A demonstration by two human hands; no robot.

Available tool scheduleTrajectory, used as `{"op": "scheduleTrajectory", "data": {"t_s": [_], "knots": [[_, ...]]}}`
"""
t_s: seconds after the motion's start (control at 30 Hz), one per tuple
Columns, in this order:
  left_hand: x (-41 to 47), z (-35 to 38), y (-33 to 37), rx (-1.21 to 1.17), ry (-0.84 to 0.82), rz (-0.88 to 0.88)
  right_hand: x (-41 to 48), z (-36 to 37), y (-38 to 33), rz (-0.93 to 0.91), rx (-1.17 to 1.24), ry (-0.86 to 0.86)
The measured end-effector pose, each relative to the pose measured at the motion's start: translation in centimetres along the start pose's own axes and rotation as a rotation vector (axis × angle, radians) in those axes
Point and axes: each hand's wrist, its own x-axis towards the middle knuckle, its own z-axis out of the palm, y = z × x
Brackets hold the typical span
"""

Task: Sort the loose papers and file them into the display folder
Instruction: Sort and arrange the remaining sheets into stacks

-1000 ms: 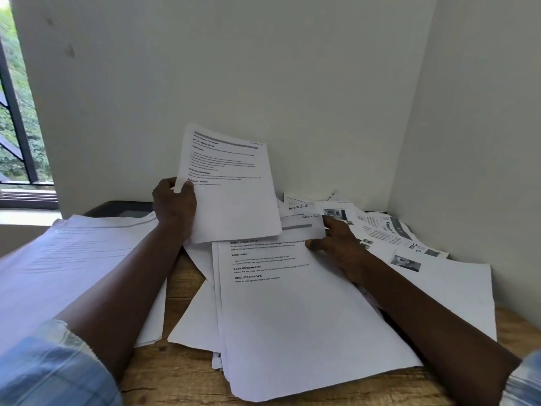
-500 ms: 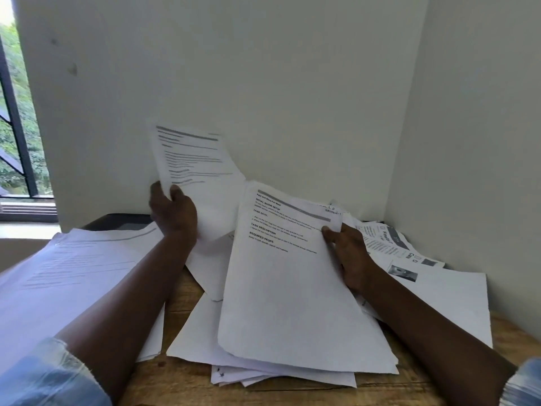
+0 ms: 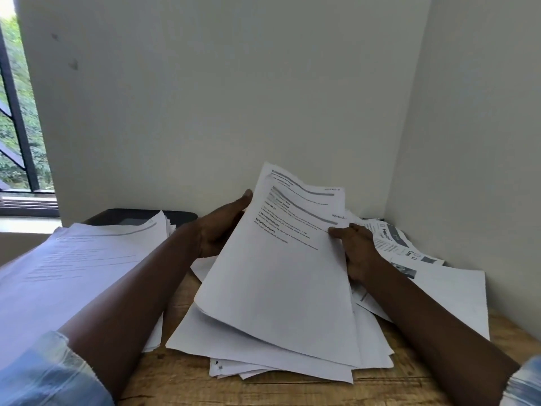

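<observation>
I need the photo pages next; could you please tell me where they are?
Head view: the photo pages lie far right in the wall corner, just beyond the right hand.
</observation>
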Motion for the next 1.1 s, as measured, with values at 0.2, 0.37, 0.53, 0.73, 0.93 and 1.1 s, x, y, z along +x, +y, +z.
{"op": "scheduleTrajectory", "data": {"t_s": [0.2, 0.37, 0.53, 0.73, 0.93, 1.1], "knots": [[0.3, 0.2, 0.2, 0.196, 0.250, 0.196, -0.2, 0.0, -0.3, -0.224, -0.044, 0.002], [0.4, 0.8, 2.7, -0.021, 0.728, 0.746, -2.3, 0.9, -2.9, -0.289, -0.004, -0.217], [-1.3, 1.4, 4.7, 0.128, 1.004, 1.021, -3.5, 2.0, -2.8, -0.513, -0.176, -0.267], [-0.9, 1.9, 4.2, 0.184, 0.934, 0.924, -4.2, 2.4, -2.4, -0.590, -0.282, -0.200], [-0.5, 1.9, 2.5, 0.355, 0.456, 0.698, -4.0, 2.1, -2.5, -0.640, -0.181, -0.175], [-0.5, 1.9, 3.1, 0.202, 0.488, 0.597, -2.6, 1.2, -3.6, -0.675, -0.100, 0.169]]}}
